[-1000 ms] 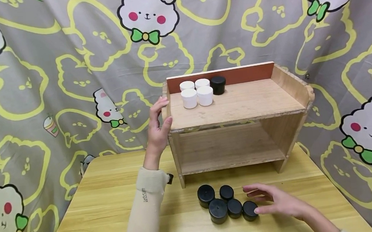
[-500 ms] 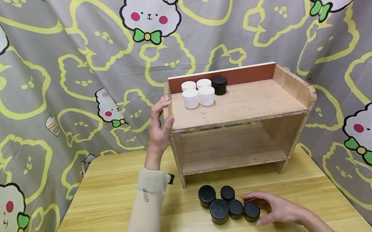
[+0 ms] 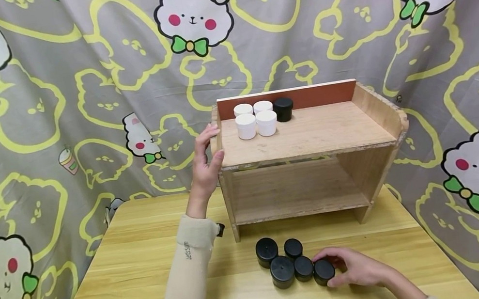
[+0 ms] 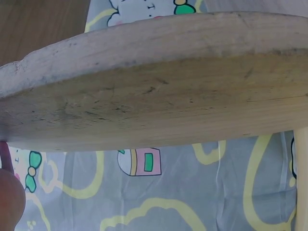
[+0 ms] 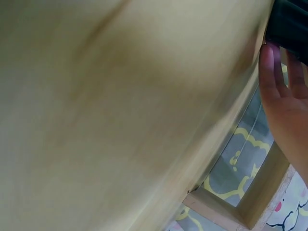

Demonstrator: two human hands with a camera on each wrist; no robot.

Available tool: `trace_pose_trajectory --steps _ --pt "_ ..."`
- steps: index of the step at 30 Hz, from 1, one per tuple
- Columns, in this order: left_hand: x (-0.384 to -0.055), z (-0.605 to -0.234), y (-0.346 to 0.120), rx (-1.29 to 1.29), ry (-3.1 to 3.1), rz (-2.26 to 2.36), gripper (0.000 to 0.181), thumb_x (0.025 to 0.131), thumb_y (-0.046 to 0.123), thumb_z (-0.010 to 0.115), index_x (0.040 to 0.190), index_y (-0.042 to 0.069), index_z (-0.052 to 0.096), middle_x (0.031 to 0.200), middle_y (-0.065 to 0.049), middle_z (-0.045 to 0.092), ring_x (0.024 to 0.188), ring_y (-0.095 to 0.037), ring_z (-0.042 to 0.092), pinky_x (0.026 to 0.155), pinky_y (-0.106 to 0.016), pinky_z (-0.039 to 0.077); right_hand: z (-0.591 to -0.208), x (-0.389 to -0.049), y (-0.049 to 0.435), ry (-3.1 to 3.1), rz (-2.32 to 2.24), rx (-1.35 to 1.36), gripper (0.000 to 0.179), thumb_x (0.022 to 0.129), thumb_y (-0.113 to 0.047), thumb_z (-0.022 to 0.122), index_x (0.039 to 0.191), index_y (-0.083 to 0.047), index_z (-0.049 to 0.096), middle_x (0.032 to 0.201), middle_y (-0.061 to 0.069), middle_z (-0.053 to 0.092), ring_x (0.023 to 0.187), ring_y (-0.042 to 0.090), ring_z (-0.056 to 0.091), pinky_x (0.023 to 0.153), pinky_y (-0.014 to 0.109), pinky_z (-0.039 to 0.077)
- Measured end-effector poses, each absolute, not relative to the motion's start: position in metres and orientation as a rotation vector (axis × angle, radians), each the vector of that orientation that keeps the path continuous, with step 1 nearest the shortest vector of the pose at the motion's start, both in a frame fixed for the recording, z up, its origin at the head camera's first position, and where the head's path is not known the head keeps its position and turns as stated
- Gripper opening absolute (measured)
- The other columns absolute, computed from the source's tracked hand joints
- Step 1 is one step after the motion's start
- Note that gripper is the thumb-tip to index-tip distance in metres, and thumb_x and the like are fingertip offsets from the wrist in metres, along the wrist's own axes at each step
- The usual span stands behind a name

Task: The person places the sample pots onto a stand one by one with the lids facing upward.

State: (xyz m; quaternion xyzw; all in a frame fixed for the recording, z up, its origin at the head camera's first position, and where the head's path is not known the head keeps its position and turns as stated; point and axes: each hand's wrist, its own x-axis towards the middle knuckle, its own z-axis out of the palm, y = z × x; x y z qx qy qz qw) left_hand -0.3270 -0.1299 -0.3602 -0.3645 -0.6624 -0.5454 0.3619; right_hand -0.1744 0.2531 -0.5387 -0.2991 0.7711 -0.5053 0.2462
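Observation:
My left hand [image 3: 205, 165] holds the left side panel of a small two-tier wooden shelf [image 3: 308, 137], thumb at the front edge and fingers higher up. The panel's edge [image 4: 159, 43] fills much of the left wrist view. On the wooden table, my right hand [image 3: 354, 268] grips a small black jar [image 3: 324, 271] between thumb and fingers. In the right wrist view, fingertips meet the side of a black jar [image 5: 291, 26]. Left of it stand several more black lidded jars, including a larger front one [image 3: 282, 270] and a larger rear one [image 3: 267, 252].
On the shelf's top board, several white jars [image 3: 246, 127] sit grouped at the left, with one black jar [image 3: 283, 109] beside them against the red-brown back strip. A patterned grey curtain [image 3: 97, 86] hangs behind and around the table [image 3: 144, 247].
My right hand has moved left and down onto the rightmost black jar, its fingers closing round it. The left hand stays on the shelf panel.

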Motion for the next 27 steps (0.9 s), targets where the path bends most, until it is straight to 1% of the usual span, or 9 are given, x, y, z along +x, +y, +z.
trace_pose_trajectory --steps 4,9,13,19,23,27 --pt "-0.327 -0.36 -0.13 -0.941 -1.705 -1.405 0.066 0.103 0.054 0.056 0.137 -0.003 0.05 0.149 -0.024 0.05 0.154 -0.039 0.033 0.125 -0.046 0.033 -0.538 -0.175 0.252 2.095 -1.382 -0.826 0.05 0.092 -0.017 0.078 0.139 -0.011 0.061 0.134 0.012 0.066 0.118 0.006 0.063 0.097 0.02 0.052" --pt "-0.326 -0.359 -0.13 -0.936 -1.715 -1.404 0.067 0.102 0.055 0.056 0.137 -0.003 0.05 0.149 -0.023 0.049 0.154 -0.035 0.033 0.125 -0.046 0.032 -0.536 -0.176 0.253 2.105 -1.39 -0.848 0.049 0.093 -0.016 0.077 0.138 -0.008 0.061 0.133 0.013 0.066 0.116 0.005 0.063 0.095 0.021 0.053" --pt "-0.326 -0.359 -0.13 -0.931 -1.72 -1.405 0.067 0.102 0.055 0.056 0.137 -0.002 0.05 0.149 -0.022 0.049 0.155 -0.032 0.033 0.125 -0.046 0.032 -0.533 -0.174 0.255 2.131 -1.397 -0.863 0.049 0.093 -0.016 0.077 0.137 -0.004 0.06 0.134 0.019 0.064 0.115 0.004 0.062 0.093 0.021 0.053" --pt "-0.326 -0.359 -0.13 -0.942 -1.7 -1.409 0.065 0.103 0.052 0.057 0.136 -0.003 0.051 0.149 -0.024 0.049 0.154 -0.033 0.033 0.126 -0.047 0.031 -0.525 -0.173 0.259 2.182 -1.402 -0.853 0.051 0.093 -0.017 0.077 0.137 0.001 0.059 0.135 0.027 0.062 0.113 0.006 0.064 0.093 0.021 0.054" --pt "-0.325 -0.359 -0.13 -0.937 -1.716 -1.404 0.066 0.103 0.053 0.056 0.137 -0.003 0.05 0.15 -0.023 0.049 0.155 -0.033 0.032 0.126 -0.047 0.032 -0.519 -0.174 0.259 2.217 -1.408 -0.854 0.051 0.093 -0.019 0.077 0.137 0.0 0.059 0.134 0.028 0.061 0.111 0.008 0.066 0.094 0.021 0.054" --pt "-0.324 -0.359 -0.13 -0.932 -1.728 -1.402 0.068 0.103 0.055 0.056 0.138 -0.003 0.049 0.15 -0.023 0.049 0.155 -0.035 0.032 0.126 -0.047 0.032 -0.512 -0.174 0.259 2.293 -1.395 -0.914 0.049 0.092 -0.021 0.078 0.136 -0.008 0.061 0.132 0.021 0.065 0.109 0.008 0.067 0.096 0.02 0.053"
